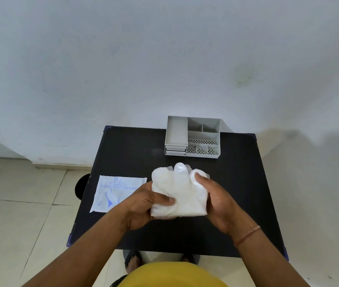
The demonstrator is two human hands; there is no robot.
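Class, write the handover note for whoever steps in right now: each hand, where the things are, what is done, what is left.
Left hand: grips the left side of the stack of clear plastic gloves, thumb on top.
Right hand: grips its right side.
The stack is held above the black table; the printed packet lies flat at the table's left; the grey organiser stands at its far edge.
Done: the gloves seem out of the packet.
Left: probably stowing them in the organiser; none there yet.

The person wore a yellow top [172,274], a thin orange thread [247,235] behind the right hand [218,204], and dark sandals [132,259] beneath the black table [135,154].
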